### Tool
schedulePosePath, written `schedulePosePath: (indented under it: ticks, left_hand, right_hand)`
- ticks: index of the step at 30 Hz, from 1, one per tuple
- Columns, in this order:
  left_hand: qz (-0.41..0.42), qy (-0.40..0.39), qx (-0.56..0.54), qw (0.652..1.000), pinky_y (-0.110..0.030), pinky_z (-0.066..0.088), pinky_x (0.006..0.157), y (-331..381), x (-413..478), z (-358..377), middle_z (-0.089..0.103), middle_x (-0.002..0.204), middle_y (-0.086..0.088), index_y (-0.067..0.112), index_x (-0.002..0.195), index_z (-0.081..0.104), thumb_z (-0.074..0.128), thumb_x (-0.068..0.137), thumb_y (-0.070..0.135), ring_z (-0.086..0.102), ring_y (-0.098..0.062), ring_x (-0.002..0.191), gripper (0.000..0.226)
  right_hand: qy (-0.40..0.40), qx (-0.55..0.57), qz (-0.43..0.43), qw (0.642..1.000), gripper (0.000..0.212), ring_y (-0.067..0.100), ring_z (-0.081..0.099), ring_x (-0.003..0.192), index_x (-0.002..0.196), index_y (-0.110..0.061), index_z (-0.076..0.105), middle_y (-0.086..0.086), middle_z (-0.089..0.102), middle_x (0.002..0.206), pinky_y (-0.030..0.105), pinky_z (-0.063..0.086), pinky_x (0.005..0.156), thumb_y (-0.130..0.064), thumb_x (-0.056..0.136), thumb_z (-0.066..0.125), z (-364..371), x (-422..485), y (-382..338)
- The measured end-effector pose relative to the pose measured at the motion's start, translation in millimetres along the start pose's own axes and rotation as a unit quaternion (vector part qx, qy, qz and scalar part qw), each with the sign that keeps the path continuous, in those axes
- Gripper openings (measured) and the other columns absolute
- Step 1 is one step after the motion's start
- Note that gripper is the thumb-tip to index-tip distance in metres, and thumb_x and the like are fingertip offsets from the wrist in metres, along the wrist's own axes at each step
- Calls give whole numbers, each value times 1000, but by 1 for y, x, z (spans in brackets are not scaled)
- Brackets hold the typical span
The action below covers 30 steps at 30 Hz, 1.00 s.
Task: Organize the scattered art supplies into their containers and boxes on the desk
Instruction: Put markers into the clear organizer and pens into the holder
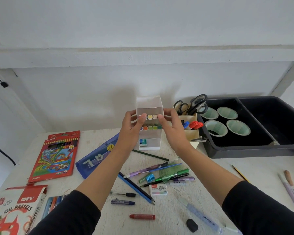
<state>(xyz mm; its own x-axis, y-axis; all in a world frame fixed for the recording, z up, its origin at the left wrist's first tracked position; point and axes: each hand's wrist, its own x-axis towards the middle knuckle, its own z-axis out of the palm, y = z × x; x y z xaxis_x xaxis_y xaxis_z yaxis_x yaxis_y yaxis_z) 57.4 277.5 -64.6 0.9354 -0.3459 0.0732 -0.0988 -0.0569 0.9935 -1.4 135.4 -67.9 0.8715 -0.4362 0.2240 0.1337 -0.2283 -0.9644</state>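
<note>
My left hand (131, 128) and right hand (172, 128) clamp their fingers (143, 115) on the white tiered box (149, 103) standing at the back of the bench (210, 168), thumbs on its top row of pastel-capped markers (152, 117).

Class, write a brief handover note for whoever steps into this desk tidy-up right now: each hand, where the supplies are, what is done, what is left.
Hands: left hand and right hand each grip the white marker holder at its top tier, thumbs on the upper row of markers.
Done: two marker rows and an eraser sit in the holder; scissors stand in the cream organizer; tape rolls lie in the black tray.
Left: loose pens and pencils, blue sharpener, staples box and red crayon lie scattered on the desk.
</note>
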Motion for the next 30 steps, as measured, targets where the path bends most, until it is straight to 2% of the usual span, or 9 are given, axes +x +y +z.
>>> schedulePosePath:
  ticks: [3, 5, 11, 13, 17, 19, 23, 26, 30]
  left_hand:
    - [8, 3, 0, 1000, -3, 47, 67, -1, -1, 1, 58, 122, 8, 27, 131, 44, 51, 101, 42, 59, -1, 105, 34]
    - [16, 9, 8, 1000, -5, 49, 72, -3, -2, 3, 56, 131, 2, 29, 130, 44, 50, 101, 46, 60, -8, 113, 34]
    - [10, 14, 10, 1000, -3, 48, 70, -7, -5, 10, 52, 137, -4, 27, 136, 43, 46, 101, 51, 59, -8, 114, 43]
    - [3, 7, -1, 1000, -6, 51, 74, -8, -6, 9, 52, 137, -3, 28, 139, 43, 46, 99, 57, 59, -7, 115, 48]
    - [1, -3, -11, 1000, -34, 54, 97, -14, -10, 10, 55, 136, 2, 35, 137, 45, 51, 85, 78, 61, -10, 117, 67]
    - [2, -6, -4, 1000, -40, 53, 101, -15, -12, 10, 56, 133, 5, 41, 132, 45, 52, 77, 83, 62, -10, 117, 70]
    - [7, -26, -13, 1000, -40, 51, 104, -17, -12, 4, 57, 134, 6, 45, 130, 46, 55, 81, 80, 61, -10, 118, 61]
    - [-4, -58, -36, 998, -39, 51, 103, -17, -14, -2, 58, 133, 10, 46, 129, 48, 57, 91, 66, 60, -10, 121, 44]
    - [-29, -84, -47, 995, -28, 54, 93, -21, -24, -11, 63, 128, 18, 43, 131, 52, 51, 100, 50, 62, 0, 114, 32]
  right_hand:
    - [6, -18, -9, 1000, 23, 8, 57, 116, 123, -16, 55, -4, 62, 120, 15, 48, 90, -29, 103, 53, 2, -1, -2]
    - [9, -24, -8, 1000, 23, 6, 57, 114, 122, -16, 55, -3, 62, 119, 11, 48, 86, -29, 103, 53, 3, -1, -3]
    - [41, -10, 33, 999, 26, 12, 60, 111, 125, -19, 57, -4, 63, 117, 28, 52, 91, -31, 103, 53, 7, -10, -10]
    - [57, -12, 40, 998, 25, 13, 60, 111, 124, -21, 57, -7, 63, 115, 32, 53, 94, -33, 103, 53, 9, -15, -12]
    - [74, -32, 41, 996, 19, 11, 60, 111, 120, -28, 57, -8, 64, 113, 40, 53, 99, -34, 103, 51, 5, -19, -13]
    - [78, -32, 58, 995, 17, 12, 61, 111, 120, -31, 56, -8, 64, 113, 42, 52, 101, -33, 104, 50, 0, -17, -15]
    - [78, -31, 75, 994, 22, 12, 63, 110, 120, -30, 61, -9, 66, 112, 42, 53, 100, -38, 101, 55, -4, -22, -14]
    - [62, -33, 107, 992, 29, 15, 63, 112, 129, -25, 60, -4, 66, 118, 42, 55, 98, -32, 101, 56, -7, -32, -5]
    - [12, -46, 123, 991, 39, 10, 59, 120, 142, -33, 51, -9, 62, 133, 36, 51, 103, -27, 104, 52, -14, -50, 7]
